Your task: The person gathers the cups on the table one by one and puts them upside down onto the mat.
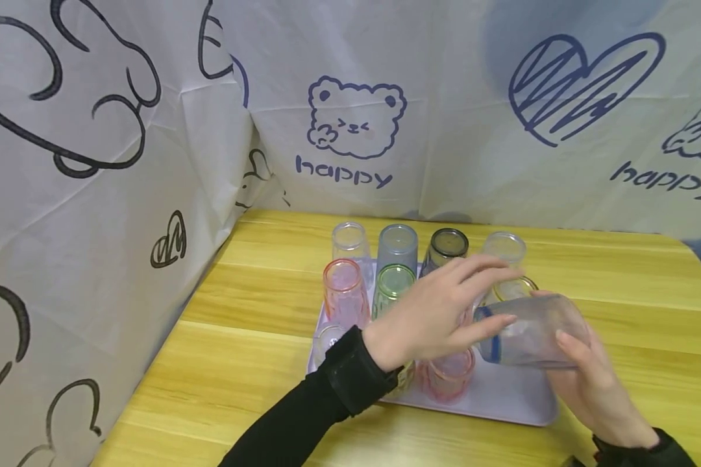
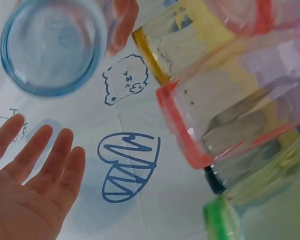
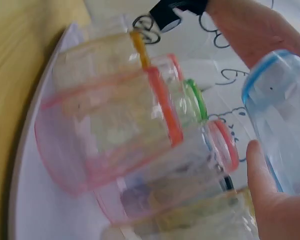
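Note:
My right hand (image 1: 596, 379) grips a clear glass with a blue band (image 1: 540, 331), tilted on its side above the right part of a pale purple tray (image 1: 520, 399). The blue-banded end of the glass points left. My left hand (image 1: 432, 308) is spread over the tray, its thumb overlapping that banded end in the head view. In the left wrist view its fingers (image 2: 60, 155) are straight and apart from the glass. Upturned glasses stand on the tray, among them a pink glass (image 1: 346, 298), a green glass (image 1: 395, 285) and another pink glass (image 1: 450, 376) below my left hand.
A blue glass (image 1: 398, 243), a dark-rimmed glass (image 1: 449, 244) and clear glasses form the back row. A yellow-rimmed glass (image 1: 522, 284) is partly hidden behind my hands. The wooden table (image 1: 210, 350) meets a printed white cloth (image 1: 455, 162) behind and at the left.

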`<action>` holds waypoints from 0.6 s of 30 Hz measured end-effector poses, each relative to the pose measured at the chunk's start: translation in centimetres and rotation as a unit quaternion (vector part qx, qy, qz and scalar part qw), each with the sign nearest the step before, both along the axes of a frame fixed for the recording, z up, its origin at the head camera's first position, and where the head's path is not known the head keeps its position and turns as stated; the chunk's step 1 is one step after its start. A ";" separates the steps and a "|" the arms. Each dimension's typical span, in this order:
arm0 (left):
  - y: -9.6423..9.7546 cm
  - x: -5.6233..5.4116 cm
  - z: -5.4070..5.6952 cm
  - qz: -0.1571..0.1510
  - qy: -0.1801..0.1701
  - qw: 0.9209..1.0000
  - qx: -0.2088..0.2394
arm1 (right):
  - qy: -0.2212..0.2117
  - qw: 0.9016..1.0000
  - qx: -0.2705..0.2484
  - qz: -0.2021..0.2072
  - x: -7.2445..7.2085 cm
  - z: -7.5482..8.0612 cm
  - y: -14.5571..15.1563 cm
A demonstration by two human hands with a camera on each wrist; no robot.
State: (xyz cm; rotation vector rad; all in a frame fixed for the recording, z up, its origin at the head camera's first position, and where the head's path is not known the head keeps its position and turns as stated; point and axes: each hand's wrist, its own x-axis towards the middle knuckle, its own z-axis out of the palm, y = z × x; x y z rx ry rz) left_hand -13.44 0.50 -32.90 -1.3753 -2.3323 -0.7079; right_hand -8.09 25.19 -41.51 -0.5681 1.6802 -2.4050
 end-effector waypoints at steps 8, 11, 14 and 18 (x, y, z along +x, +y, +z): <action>-0.1 1.1 -1.8 -0.026 -0.010 0.999 0.033 | 0.042 0.992 -0.098 0.071 -0.1 0.3 -1.2; 0.1 1.4 -2.4 -0.034 -0.008 0.999 0.033 | 0.040 0.985 -0.135 0.098 -0.1 0.2 -1.4; 0.2 1.6 -2.8 -0.037 -0.013 0.999 0.034 | 0.021 0.982 -0.155 0.102 0.1 0.1 -1.5; 0.3 1.7 -3.4 -0.042 -0.025 0.998 0.042 | 0.016 0.972 -0.193 0.131 0.2 -0.1 -1.8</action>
